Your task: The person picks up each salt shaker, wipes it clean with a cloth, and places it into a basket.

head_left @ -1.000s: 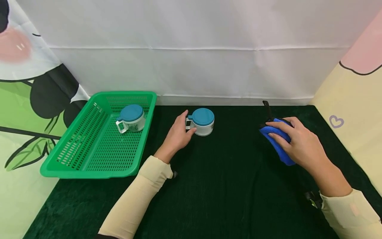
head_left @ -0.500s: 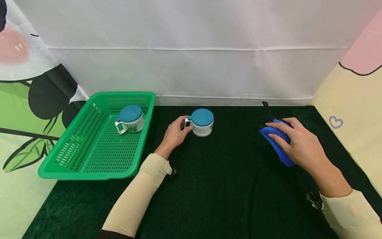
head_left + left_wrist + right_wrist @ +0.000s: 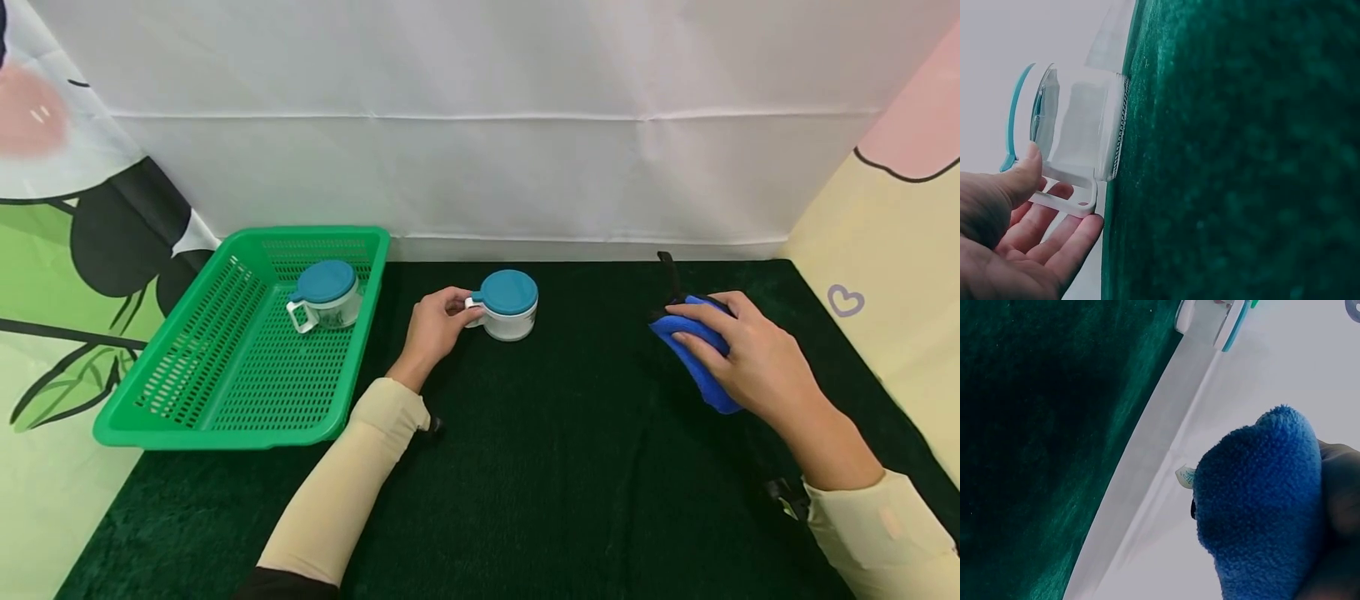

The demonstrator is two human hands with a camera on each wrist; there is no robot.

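Note:
A lidded seasoning jar (image 3: pixel 510 308) with a blue lid, clear body and white base stands on the dark green cloth near the centre. My left hand (image 3: pixel 433 329) holds its white handle from the left, thumb near the lid side and fingers about the handle, as the left wrist view shows the handle (image 3: pixel 1063 203) between them. On the right, my right hand (image 3: pixel 757 358) grips a fuzzy blue cloth (image 3: pixel 1260 500). A black strap (image 3: pixel 670 273) sticks out beyond this cloth, and a small pale tag (image 3: pixel 1185 477) shows beside it. What the cloth covers is hidden.
A green plastic basket (image 3: pixel 360 367) sits at the left with a similar blue-lidded jar (image 3: pixel 326 292) inside. The white backdrop (image 3: pixel 525 183) rises behind the table's far edge. Printed cloth panels (image 3: pixel 892 275) flank both sides.
My left hand has shifted from beside the jar, fingers extended, to a curled hold on its handle. The jar has stayed in place. My right hand with the blue cloth has hardly moved.

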